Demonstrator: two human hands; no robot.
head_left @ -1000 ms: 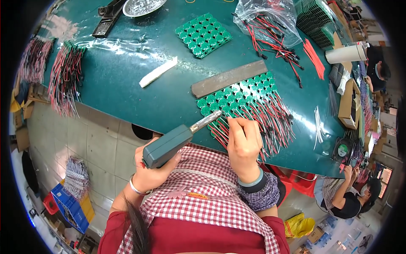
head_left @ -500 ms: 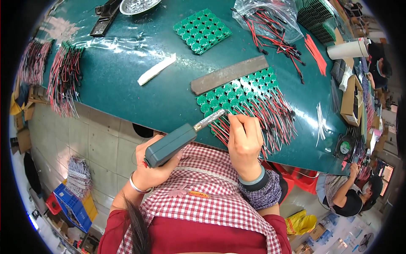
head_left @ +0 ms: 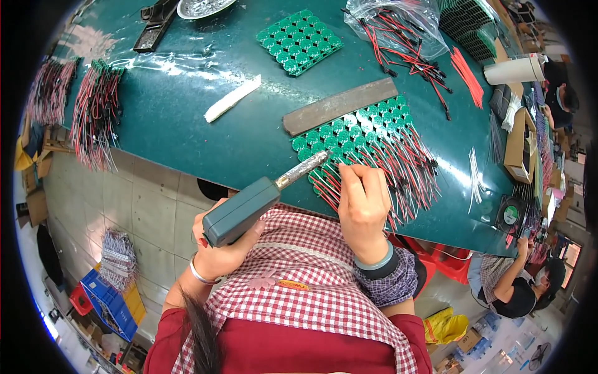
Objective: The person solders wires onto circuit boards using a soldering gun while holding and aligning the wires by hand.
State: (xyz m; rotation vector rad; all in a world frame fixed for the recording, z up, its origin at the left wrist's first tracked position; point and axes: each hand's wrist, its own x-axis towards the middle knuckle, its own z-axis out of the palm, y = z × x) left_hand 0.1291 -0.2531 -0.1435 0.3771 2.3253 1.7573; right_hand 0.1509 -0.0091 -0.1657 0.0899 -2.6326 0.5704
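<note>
My left hand (head_left: pixel 225 246) is wrapped round the dark green grip of a soldering iron (head_left: pixel 243 210). Its metal barrel points up and right, with the tip over the near left part of a sheet of round green circuit boards (head_left: pixel 339 138). Just right of that tip, my right hand (head_left: pixel 364 209) is closed in a pinch on a thin wire (head_left: pixel 342 166), mostly hidden by the fingers. Many red, black and white wires (head_left: pixel 408 171) fan out from the sheet toward me. A flat dark bar (head_left: pixel 339 107) lies along the sheet's far edge.
Another green board sheet (head_left: pixel 299 42) lies farther back. A plastic bag of red-black wires (head_left: pixel 398 34) and red tubing (head_left: pixel 467 78) are at the back right. Wired bundles (head_left: pixel 96 112) hang over the left edge. A white strip (head_left: pixel 232 100) lies mid-table. A co-worker (head_left: pixel 523 283) sits at right.
The soldering iron's body has dropped slightly down and left, and its tip has risen a little from the wire ends. My right hand has shifted slightly right, still pinching.
</note>
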